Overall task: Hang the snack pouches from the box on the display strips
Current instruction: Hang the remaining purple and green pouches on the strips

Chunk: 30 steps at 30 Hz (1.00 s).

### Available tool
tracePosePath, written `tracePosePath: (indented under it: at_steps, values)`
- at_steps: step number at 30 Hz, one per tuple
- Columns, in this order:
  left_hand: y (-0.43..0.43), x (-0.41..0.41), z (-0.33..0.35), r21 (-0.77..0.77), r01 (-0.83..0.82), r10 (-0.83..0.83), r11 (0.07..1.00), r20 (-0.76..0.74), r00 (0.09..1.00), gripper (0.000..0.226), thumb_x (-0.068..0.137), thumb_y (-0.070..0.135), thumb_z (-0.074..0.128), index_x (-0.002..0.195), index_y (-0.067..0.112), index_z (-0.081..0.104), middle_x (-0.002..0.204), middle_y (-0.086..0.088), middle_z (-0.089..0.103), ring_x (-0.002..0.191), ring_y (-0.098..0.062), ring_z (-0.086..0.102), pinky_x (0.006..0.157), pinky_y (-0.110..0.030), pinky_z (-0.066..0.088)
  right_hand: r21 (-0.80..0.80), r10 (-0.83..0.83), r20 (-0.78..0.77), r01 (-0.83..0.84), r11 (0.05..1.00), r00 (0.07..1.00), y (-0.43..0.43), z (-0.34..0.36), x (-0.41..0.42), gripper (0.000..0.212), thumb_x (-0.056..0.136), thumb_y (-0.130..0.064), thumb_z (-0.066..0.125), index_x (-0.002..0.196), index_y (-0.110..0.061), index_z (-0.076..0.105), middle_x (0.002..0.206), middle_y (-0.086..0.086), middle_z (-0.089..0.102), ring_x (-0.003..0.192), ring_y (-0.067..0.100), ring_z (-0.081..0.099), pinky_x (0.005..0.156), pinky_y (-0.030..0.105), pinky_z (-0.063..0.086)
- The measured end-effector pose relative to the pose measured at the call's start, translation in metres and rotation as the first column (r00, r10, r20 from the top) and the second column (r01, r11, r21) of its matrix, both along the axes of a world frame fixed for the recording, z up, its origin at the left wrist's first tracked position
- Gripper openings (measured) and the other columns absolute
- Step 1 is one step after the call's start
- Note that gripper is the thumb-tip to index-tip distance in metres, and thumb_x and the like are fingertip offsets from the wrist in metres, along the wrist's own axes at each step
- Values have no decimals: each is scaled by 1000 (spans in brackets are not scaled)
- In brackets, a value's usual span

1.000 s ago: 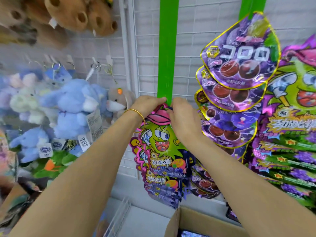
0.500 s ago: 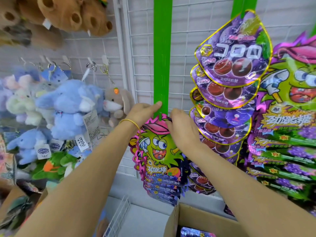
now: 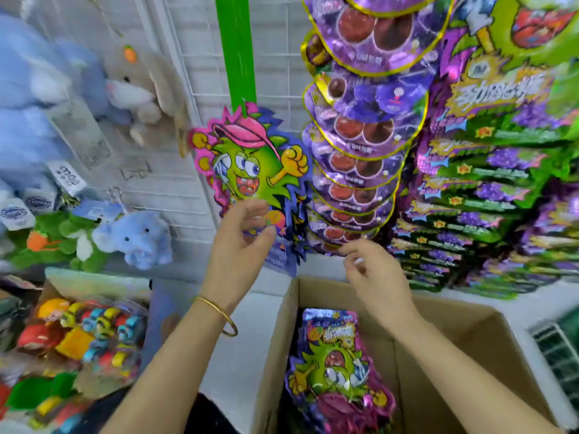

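Just by the hung pouch (image 3: pixel 247 158) my left hand (image 3: pixel 239 249) hovered, fingers loosely spread; my right hand (image 3: pixel 376 277), equally slack and empty, hung over the box (image 3: pixel 454 339), likely for 1 more.

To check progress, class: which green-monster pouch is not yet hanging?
The pouch lying in the cardboard box; the others all hang, the nearest from the green strip.

place: a shop, toys and snacks side by side.
wall: white wire grid panel (image 3: pixel 282 57), with a green plastic display strip (image 3: pixel 236 57) hanging down it.
goods: shiny purple gold-edged snack pouches (image 3: pixel 360 136) in an overlapping column, with green-and-purple cartoon candy pouches (image 3: pixel 488 189) in rows beside them.
toys: blue plush elephant (image 3: pixel 134 239), and white printed paper tags (image 3: pixel 67 178) on plush nearby.
stock: open brown cardboard box (image 3: pixel 470 355) holding more cartoon pouches.
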<state>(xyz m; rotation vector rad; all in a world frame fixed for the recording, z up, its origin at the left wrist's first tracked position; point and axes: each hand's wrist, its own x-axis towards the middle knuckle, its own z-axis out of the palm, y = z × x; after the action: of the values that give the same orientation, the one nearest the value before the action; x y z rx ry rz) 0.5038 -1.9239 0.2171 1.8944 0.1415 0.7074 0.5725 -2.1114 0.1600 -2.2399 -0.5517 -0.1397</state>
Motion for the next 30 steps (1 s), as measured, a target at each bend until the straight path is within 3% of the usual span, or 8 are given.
tracePosePath:
  at_steps: [3,6,10,16,19,25,28,30]
  values:
    - [-18,0,-28,-18,124,-125,992,-188,974,28,84,-3,57,103,19,55,100,5,58,72,12,56,73,-10,45,-258,-115,-406,7,966,907,-42,-99,-2,24,86,-10,59,110,-12,61,102,5,68,99,24,64,86,37,50]
    - [-24,3,-43,-91,119,-139,989,-269,953,29,84,-3,56,95,24,57,96,7,59,73,6,56,76,-23,49,-317,-164,-574,-33,948,802,-56,-157,-19,33,86,-19,63,116,-9,57,110,10,66,105,26,62,88,33,48]
    - [-24,10,-51,-151,83,-132,985,-351,927,24,86,-3,54,99,17,57,93,9,59,83,-5,56,64,-17,52,-352,-215,-656,-41,935,724,-49,-187,-34,38,87,-23,63,119,-6,52,116,11,61,108,27,58,84,29,44]
    - [-25,16,-52,-238,32,-133,971,-425,895,21,88,-2,50,99,14,59,95,-2,62,85,-14,60,74,-28,54,-402,-429,-643,198,894,635,-39,-204,-32,49,80,-30,69,122,-13,51,124,12,51,116,32,51,96,37,45]
    - [-29,16,-50,-290,20,-150,957,-433,889,20,88,-1,50,103,10,59,95,-5,62,81,-13,61,74,-28,54,-323,-370,-715,190,927,593,-42,-210,-31,35,77,-30,71,108,-17,64,113,10,65,107,28,60,89,36,50]
    - [-33,15,-47,-311,24,-174,950,-464,869,20,87,0,51,99,14,59,96,-4,64,92,-19,62,79,-31,54,-135,-256,-807,257,957,533,-31,-208,-31,42,78,-24,74,113,-6,59,120,7,59,111,24,55,93,30,42]
    - [-35,14,-46,-317,24,-180,948,-472,863,21,87,-1,50,100,13,59,92,-1,63,92,-19,61,78,-30,53,-125,-218,-848,216,968,482,-15,-209,-37,45,78,-24,74,112,-5,51,109,11,58,95,26,59,76,33,47]
    - [-36,13,-45,-314,27,-182,949,-474,862,21,87,-2,50,100,12,59,90,0,63,90,-17,61,78,-30,53,-187,-250,-834,173,967,491,-6,-210,-42,55,79,-25,73,122,-4,45,116,12,56,104,30,58,79,35,48]
